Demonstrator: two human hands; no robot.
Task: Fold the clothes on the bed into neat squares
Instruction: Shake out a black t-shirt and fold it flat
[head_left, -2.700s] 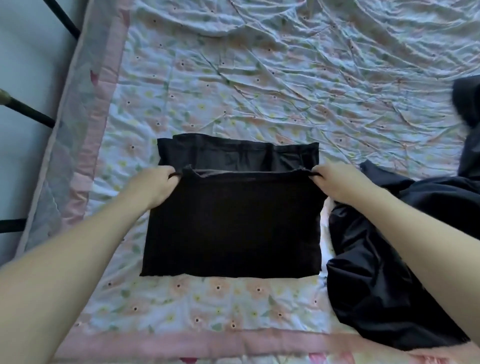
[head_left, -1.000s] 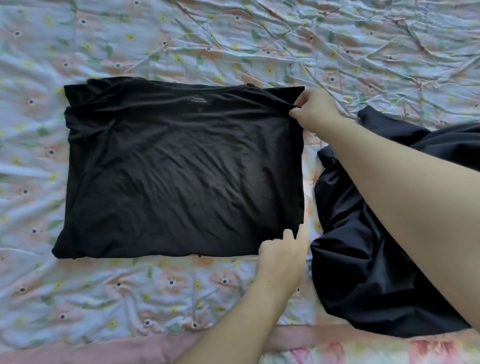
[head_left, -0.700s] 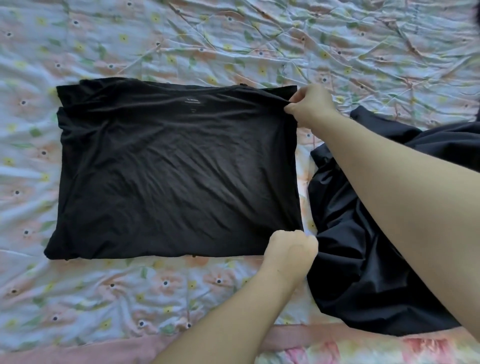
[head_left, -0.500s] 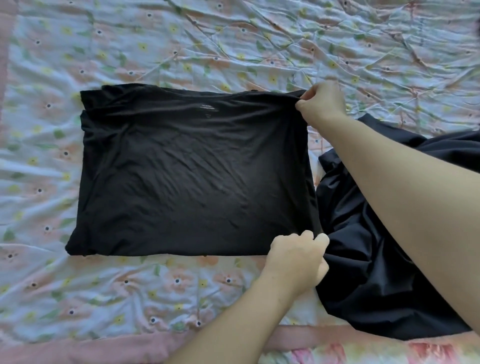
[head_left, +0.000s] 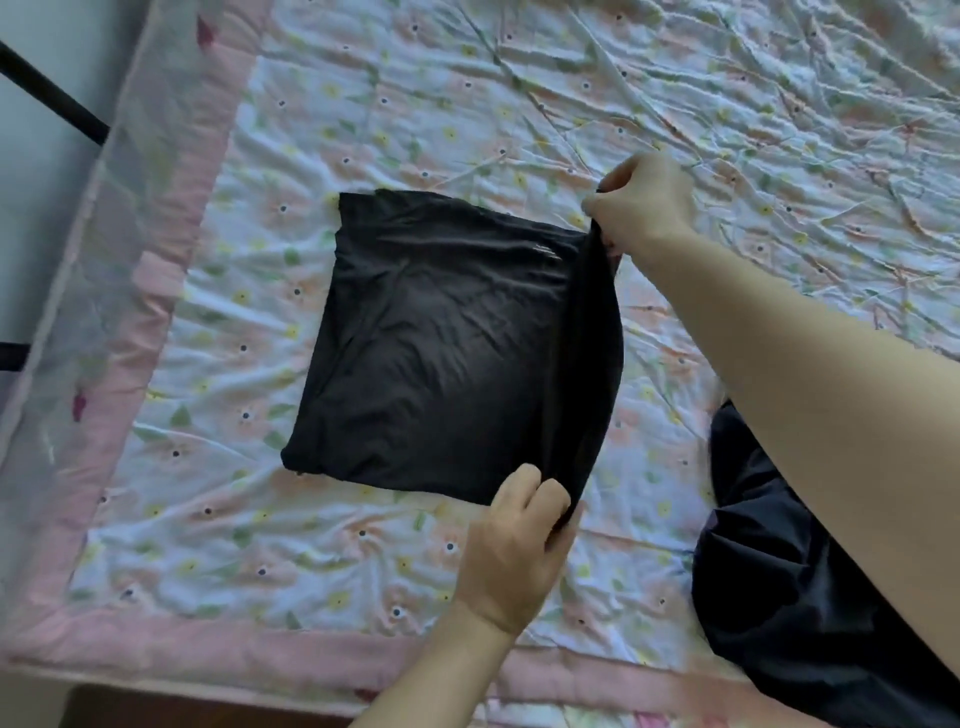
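Black garment (head_left: 441, 353): partly folded, laid on the flowered bed (head_left: 363, 561) toward its left edge, its right side lifted off the quilt. Far right corner is pinched by the right hand (head_left: 641, 205); near right corner is gripped by the curled fingers of the left hand (head_left: 514, 551). Second dark garment (head_left: 810, 597): heaped at the bed's near right edge, apart.

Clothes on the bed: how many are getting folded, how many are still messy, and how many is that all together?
Being folded: 1, the black shirt, held by the left hand and right hand.
Still messy: 1, the dark garment heaped at the right on the floral quilt.
Total: 2 clothes.
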